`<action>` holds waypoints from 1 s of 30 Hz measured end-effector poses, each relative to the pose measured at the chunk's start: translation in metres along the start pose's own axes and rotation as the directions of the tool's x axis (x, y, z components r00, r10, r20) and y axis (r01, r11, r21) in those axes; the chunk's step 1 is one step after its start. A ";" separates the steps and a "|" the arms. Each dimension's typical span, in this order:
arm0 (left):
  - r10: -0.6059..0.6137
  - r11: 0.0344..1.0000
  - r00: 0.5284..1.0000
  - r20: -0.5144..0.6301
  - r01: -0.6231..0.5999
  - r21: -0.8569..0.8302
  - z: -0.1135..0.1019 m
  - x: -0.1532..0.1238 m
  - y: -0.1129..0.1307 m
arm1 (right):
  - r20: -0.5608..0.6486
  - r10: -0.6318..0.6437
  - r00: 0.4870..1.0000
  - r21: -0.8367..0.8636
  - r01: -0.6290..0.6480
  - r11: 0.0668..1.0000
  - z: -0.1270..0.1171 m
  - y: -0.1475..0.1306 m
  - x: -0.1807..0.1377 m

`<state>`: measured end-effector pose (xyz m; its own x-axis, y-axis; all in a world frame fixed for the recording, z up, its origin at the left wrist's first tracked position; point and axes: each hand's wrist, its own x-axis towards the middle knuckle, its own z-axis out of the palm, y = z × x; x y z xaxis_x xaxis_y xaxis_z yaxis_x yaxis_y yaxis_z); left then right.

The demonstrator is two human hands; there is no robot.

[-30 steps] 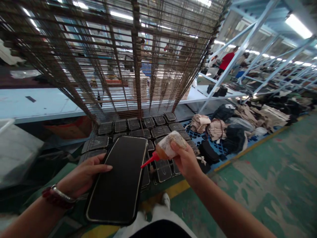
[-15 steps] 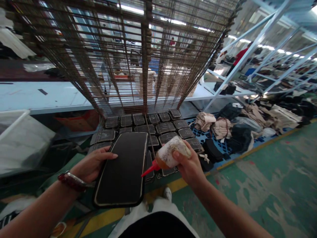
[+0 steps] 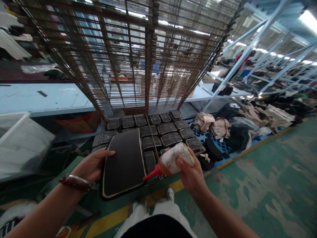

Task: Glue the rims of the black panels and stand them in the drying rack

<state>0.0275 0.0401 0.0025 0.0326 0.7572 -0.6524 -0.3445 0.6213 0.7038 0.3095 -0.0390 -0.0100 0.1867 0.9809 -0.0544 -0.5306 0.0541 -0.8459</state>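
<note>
Several fingers of our left hand [image 3: 91, 167] are hiding beneath the black panel [image 3: 125, 162], and the wire racks [image 3: 149, 49] are partly screening what stands behind. With that hand we are gripping the panel's left edge, thumb on top; our right hand [image 3: 192, 170] is clasping the red-nozzled bottle [image 3: 174, 160], its tip pointing at the panel's right edge, contact unclear. Beyond, smaller dark panels [image 3: 170, 139] are lying in rows; green floor [image 3: 274, 185] is stretching rightward beneath a glowing ceiling light [image 3: 309, 21].

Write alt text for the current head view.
A person's left hand holds a pale-edged black panel while the right hand holds a stained bottle, its red nozzle pointing at the panel's edge. Beyond, smaller black pieces lie in rows below wire racks.
</note>
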 end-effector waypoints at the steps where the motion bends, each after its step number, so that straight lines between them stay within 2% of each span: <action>1: 0.005 1.000 1.000 -0.014 -0.005 -0.012 -0.003 0.002 -0.001 | -0.041 0.020 0.999 0.013 -0.020 1.000 0.003 0.005 -0.003; 5: 0.036 0.997 0.998 -0.057 -0.039 -0.064 -0.012 0.009 -0.013 | -0.104 0.248 0.963 0.109 -0.237 0.965 0.017 0.025 -0.005; 7: 0.035 0.997 0.999 -0.022 -0.036 -0.070 -0.013 0.008 -0.021 | -0.113 0.297 0.948 0.161 -0.277 0.947 0.026 0.027 0.006; 8: 0.035 0.997 0.999 0.010 -0.035 -0.066 -0.012 0.007 -0.024 | -0.129 0.272 0.954 0.169 -0.249 0.954 0.031 0.026 0.014; 12: 0.037 0.999 0.990 0.133 -0.034 -0.026 -0.004 -0.006 -0.035 | -0.148 0.041 0.988 0.073 -0.030 0.997 0.048 0.021 0.052; 16: 0.009 1.000 0.983 0.183 -0.007 -0.014 0.005 -0.017 -0.038 | -0.128 -0.107 0.986 -0.047 0.101 0.994 0.060 0.029 0.070; 19: 0.010 1.000 0.981 0.194 -0.008 -0.012 0.005 -0.017 -0.035 | -0.104 -0.112 0.988 -0.082 0.104 0.991 0.064 0.041 0.062; 22: 0.028 0.999 0.982 0.188 -0.023 -0.025 -0.004 -0.014 -0.030 | -0.039 -0.030 0.999 -0.079 0.027 0.996 0.061 0.044 0.045; 25: 0.056 0.998 0.986 0.155 -0.051 -0.034 -0.015 -0.011 -0.025 | 0.010 0.052 0.999 -0.125 -0.050 0.991 0.055 0.036 0.037; 27: 0.060 0.998 0.987 0.149 -0.055 -0.038 -0.020 -0.010 -0.023 | -0.025 0.021 0.999 -0.134 -0.024 0.991 0.052 0.027 0.041; 30: 0.043 0.998 0.983 0.181 -0.036 -0.042 -0.021 -0.011 -0.022 | -0.114 -0.116 0.987 -0.093 0.105 0.990 0.053 0.021 0.055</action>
<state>0.0152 0.0135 -0.0118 0.1871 0.8073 -0.5597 -0.3849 0.5844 0.7143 0.2652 0.0257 -0.0026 0.3399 0.9403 -0.0163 -0.4284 0.1394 -0.8928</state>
